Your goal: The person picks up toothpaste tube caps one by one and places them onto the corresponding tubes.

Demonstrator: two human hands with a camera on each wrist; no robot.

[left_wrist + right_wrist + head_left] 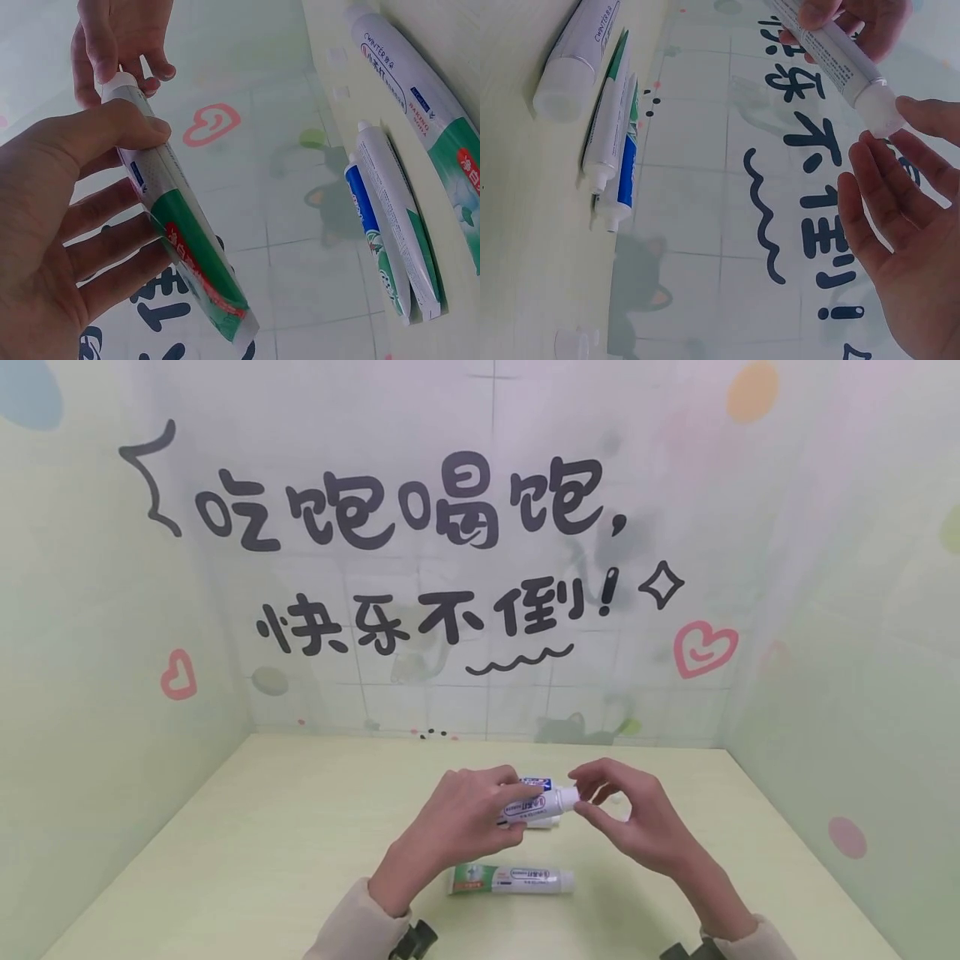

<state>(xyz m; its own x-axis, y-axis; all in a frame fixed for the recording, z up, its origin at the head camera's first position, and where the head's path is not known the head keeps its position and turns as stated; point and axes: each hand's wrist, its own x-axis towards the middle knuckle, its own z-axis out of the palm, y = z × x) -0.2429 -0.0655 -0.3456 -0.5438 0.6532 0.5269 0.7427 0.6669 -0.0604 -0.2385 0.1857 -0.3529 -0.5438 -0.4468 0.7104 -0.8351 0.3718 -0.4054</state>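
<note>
My left hand [468, 814] grips a white and green toothpaste tube [180, 217] round its body, above the table. The tube's white cap [877, 109] points to the right. My right hand [637, 818] pinches this cap between thumb and fingertips, its other fingers spread loosely. Below the hands, a second white and green toothpaste tube [525, 881] lies flat with its cap on. Behind the held tube, a blue, white and green tube [375, 240] and a white and green tube [401, 217] lie side by side, with narrow uncapped nozzles in the right wrist view.
A small loose white cap [574, 343] stands on the pale table [225, 877]. Printed curtains with dark writing [450, 618] and pink hearts enclose the table at the back and both sides.
</note>
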